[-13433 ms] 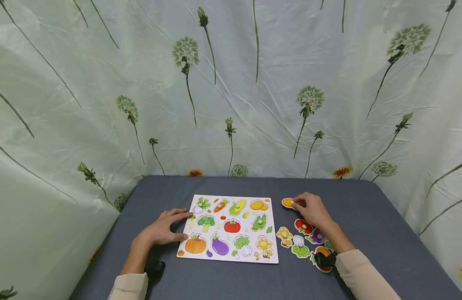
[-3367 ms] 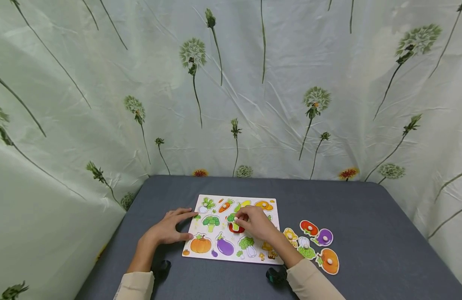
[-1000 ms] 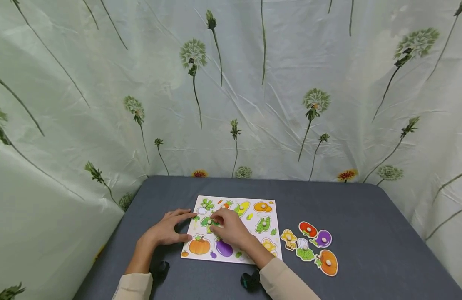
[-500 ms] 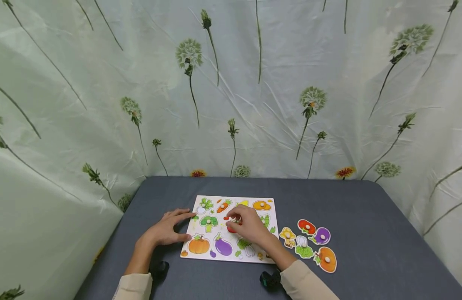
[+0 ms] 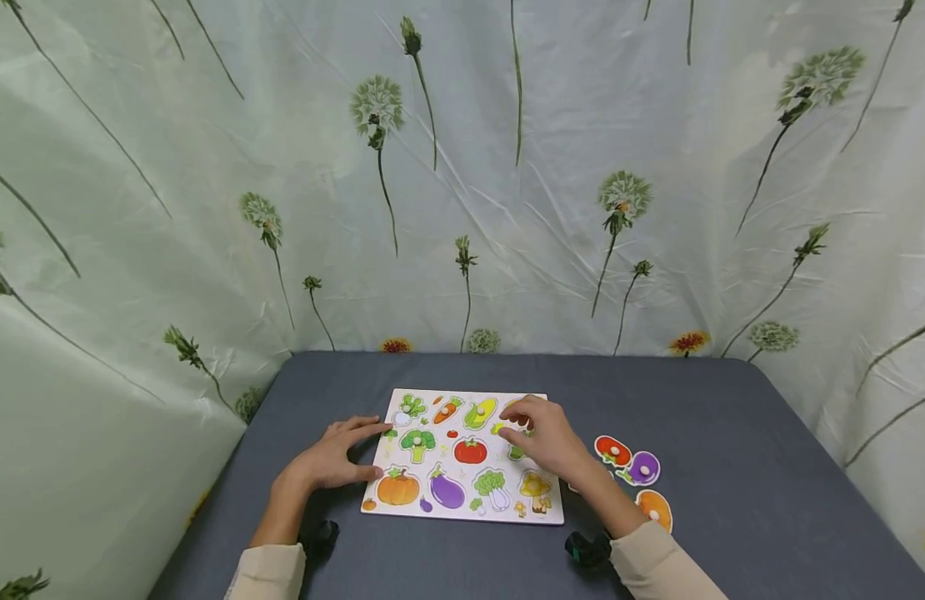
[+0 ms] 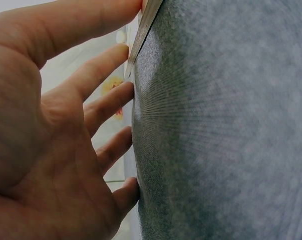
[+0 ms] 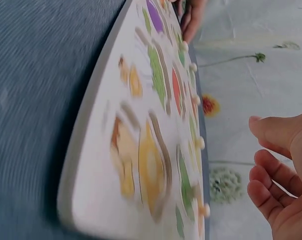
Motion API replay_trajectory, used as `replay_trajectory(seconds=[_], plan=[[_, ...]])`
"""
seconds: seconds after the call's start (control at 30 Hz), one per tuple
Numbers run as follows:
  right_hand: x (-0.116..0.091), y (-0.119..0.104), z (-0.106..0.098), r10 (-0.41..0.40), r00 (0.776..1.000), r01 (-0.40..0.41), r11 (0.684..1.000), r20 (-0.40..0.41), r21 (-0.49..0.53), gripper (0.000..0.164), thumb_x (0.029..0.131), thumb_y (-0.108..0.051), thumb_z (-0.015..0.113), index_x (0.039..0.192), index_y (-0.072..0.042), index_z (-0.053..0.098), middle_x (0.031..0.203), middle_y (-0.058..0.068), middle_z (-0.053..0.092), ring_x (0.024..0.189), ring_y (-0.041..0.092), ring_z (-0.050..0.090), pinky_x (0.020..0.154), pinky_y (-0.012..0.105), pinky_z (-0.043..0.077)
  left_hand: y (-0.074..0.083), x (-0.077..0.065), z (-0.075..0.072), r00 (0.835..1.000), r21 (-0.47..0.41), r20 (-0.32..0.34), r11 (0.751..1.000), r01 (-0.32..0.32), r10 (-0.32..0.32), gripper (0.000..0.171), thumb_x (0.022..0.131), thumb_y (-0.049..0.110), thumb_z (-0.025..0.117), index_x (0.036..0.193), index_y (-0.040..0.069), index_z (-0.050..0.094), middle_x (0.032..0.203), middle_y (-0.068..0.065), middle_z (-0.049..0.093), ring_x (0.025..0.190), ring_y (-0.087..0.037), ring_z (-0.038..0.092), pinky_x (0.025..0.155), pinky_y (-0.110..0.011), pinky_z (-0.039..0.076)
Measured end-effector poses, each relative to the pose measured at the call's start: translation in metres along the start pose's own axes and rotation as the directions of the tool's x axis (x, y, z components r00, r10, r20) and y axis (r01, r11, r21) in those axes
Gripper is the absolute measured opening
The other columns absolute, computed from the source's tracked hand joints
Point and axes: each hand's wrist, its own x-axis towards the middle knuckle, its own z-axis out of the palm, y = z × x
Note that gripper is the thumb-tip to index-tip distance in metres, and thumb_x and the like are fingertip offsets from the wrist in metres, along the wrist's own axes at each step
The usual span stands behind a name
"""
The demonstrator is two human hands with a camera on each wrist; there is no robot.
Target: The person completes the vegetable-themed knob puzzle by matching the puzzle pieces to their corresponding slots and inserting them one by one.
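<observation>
Fingers of the left hand [image 5: 329,457] spread against the board [image 5: 498,456] while those of the right hand [image 5: 548,437], loosely bent and empty, hover above it, seemingly between placements, the next move likely calling for pinching the loose tomato piece [image 5: 607,450] to their right.

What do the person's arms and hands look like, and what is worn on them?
The left hand and right hand wear no gloves. The left sleeve and right sleeve are plain-looking, pale beige and end near the wrists. A small black device shows beside each wrist, one left, one right; its details are too small to tell.
</observation>
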Motion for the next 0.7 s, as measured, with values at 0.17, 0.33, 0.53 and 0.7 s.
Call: replay_trajectory(seconds=[0.17,0.33,0.53,0.7], plan=[[-0.009,0.01,-0.018,0.014,0.999,-0.015,0.999,-0.03,-0.03,0.021,0.086,-0.016,0.085,0.105,-0.01,0.08,0.094,0.001,0.071,0.082,0.017,0.061,0.071,0.027,0.052,-0.002,0.001,-0.001,1.0,0.002,-0.001,1.0,-0.01,0.01,0.078,0.081,0.046,0.081,0.151,0.024,0.054,0.161,-0.015,0.042,0.147,-0.054,0.029,0.108,-0.079,0.028],[-0.022,0.025,-0.034,0.021,0.998,-0.024,0.998,-0.059,-0.06,0.02,0.085,-0.014,0.085,0.103,-0.01,0.079,0.093,0.004,0.07,0.082,0.022,0.063,0.07,0.027,0.05,0.0,0.001,-0.004,1.0,0.006,0.005,1.0,-0.015,0.015,0.078,0.081,0.045,0.081,0.151,0.023,0.054,0.16,-0.016,0.042,0.146,-0.053,0.03,0.108,-0.078,0.029],[-0.038,0.043,-0.051,0.018,0.996,-0.029,0.993,-0.091,-0.116,0.021,0.084,-0.015,0.085,0.104,-0.012,0.079,0.094,0.0,0.071,0.082,0.017,0.064,0.071,0.028,0.051,0.001,-0.001,-0.003,1.0,0.0,0.006,1.0,-0.01,0.01,0.078,0.08,0.044,0.081,0.151,0.023,0.055,0.16,-0.016,0.042,0.145,-0.051,0.033,0.107,-0.077,0.031],[-0.053,0.059,-0.063,0.058,0.995,-0.069,0.989,-0.085,-0.131,0.021,0.086,-0.016,0.084,0.105,-0.011,0.079,0.097,-0.002,0.071,0.085,0.019,0.066,0.072,0.031,0.054,0.003,0.0,-0.003,1.0,-0.001,0.01,1.0,-0.006,0.006,0.079,0.08,0.044,0.082,0.151,0.023,0.054,0.16,-0.015,0.043,0.144,-0.05,0.034,0.107,-0.077,0.031]])
